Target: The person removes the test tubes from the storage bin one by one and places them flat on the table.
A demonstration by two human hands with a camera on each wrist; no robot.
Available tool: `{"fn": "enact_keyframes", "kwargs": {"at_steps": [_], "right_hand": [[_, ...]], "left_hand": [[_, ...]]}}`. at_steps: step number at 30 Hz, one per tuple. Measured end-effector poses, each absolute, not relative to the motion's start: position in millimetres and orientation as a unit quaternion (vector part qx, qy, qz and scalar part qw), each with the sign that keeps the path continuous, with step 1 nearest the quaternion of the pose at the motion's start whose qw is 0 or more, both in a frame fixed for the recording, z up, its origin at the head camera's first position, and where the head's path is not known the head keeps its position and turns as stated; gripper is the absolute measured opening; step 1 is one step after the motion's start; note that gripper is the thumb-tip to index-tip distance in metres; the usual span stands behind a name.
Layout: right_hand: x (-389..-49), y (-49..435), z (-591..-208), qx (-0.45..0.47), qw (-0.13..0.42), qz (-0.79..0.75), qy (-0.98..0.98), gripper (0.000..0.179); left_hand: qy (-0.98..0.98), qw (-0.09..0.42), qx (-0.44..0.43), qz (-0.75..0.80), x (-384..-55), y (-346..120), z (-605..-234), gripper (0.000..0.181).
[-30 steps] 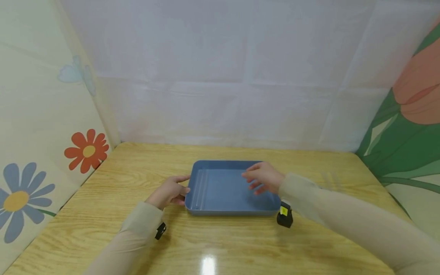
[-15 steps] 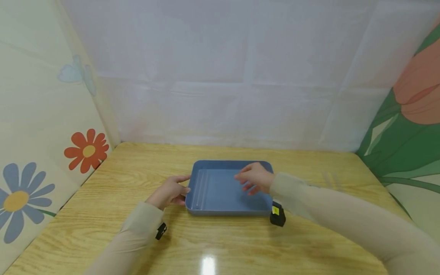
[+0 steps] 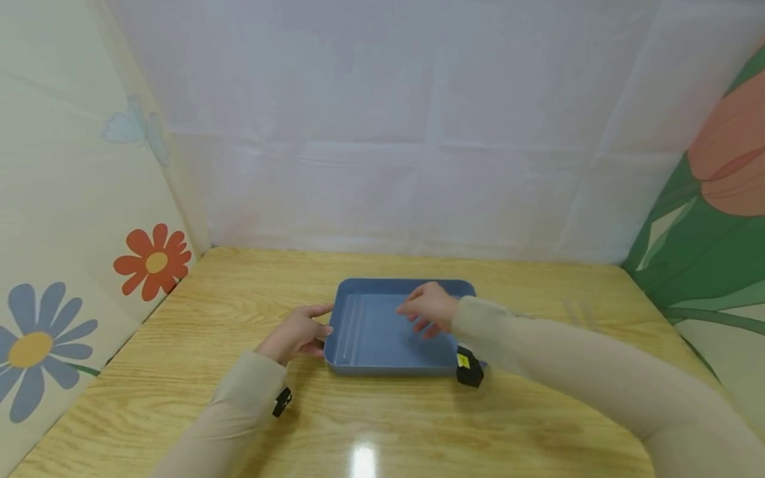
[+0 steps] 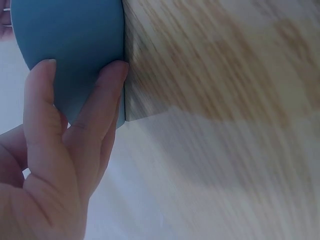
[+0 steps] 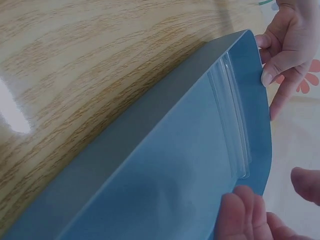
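Observation:
A shallow blue tray [image 3: 382,332] lies on the wooden table. Inside it, along the left end, are clear, thin rod-like pieces [image 5: 232,115] side by side. My left hand [image 3: 295,334] holds the tray's left side, thumb at the rim and fingers against the outer wall; the left wrist view shows those fingertips [image 4: 117,70] on the blue wall. Over the tray's right half hovers my right hand [image 3: 430,308], its fingers loosely bent. In the right wrist view a gap separates its thumb from its fingers [image 5: 245,210], and nothing shows between them.
Faint pale strips [image 3: 580,312] lie on the table right of the tray. A white cloth [image 3: 382,133] hangs behind the table, with flower-printed panels at both sides. A black device [image 3: 469,366] hangs under the right wrist.
My right hand has moved left over the tray, towards its middle, with its fingers still loosely bent. The left hand and the tray have stayed in place.

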State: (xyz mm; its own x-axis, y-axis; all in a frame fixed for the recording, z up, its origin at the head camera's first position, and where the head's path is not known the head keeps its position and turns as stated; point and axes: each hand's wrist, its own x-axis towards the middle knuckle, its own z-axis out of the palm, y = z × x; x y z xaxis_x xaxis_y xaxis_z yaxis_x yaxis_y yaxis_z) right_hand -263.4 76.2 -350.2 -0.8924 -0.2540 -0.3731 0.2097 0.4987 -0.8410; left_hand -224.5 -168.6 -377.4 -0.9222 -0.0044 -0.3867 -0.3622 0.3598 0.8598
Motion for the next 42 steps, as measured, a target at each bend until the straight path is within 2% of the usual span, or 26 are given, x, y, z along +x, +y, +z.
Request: {"fn": "enact_keyframes", "kwargs": {"at_steps": [17,31,36,42], "right_hand": [[-281.0,48.4,-362.8,-0.028,0.246,-0.449,0.858,0.037],[-281.1,26.4,-365.8,-0.046,0.252,-0.42,0.871,0.035],[-284.3,21.0,-369.9,-0.042,0.249,-0.414,0.875,0.043],[-294.4,10.6,-380.6,-0.035,0.252,-0.394,0.883,0.061]], "left_hand": [[0.81,0.161,-0.108,0.554,-221.8,-168.3,-374.2,0.058],[0.808,0.157,-0.109,0.557,-223.7,-168.4,-377.9,0.058],[0.809,0.157,-0.112,0.555,-224.7,-168.1,-378.7,0.058],[0.809,0.157,-0.108,0.556,-224.6,-168.7,-378.8,0.058]]}}
